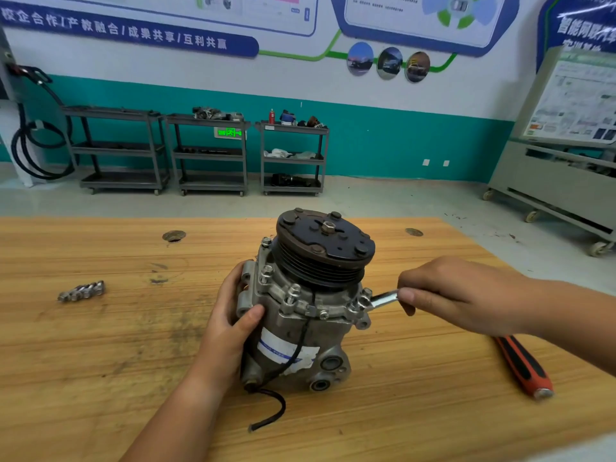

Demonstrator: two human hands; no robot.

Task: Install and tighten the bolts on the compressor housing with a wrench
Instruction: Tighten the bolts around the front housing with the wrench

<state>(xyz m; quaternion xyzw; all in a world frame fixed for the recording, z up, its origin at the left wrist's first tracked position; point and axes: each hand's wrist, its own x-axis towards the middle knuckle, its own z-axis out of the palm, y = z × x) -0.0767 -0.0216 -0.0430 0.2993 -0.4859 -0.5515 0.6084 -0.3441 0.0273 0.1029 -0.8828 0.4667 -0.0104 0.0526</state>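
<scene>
At centre of bench (100,345): compressor (300,315) upright, pulley up. Left hand (233,315) wraps housing flank, thumb across front, likely bracing against turning force. Right hand (456,295) pinches wrench (383,300), head at right flange bolt (365,295); judged mid-tightening. Wrench seating on bolt unclear; handle end hidden under fingers. Spare bolts (81,291) well left, blurred, count unclear.

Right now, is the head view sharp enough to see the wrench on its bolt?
Head view: compressor and wrench fairly sharp, but seating on the bolt too small to confirm; loose bolts at left smeared; wide-angle warps the back wall; even light, no glare.
</scene>
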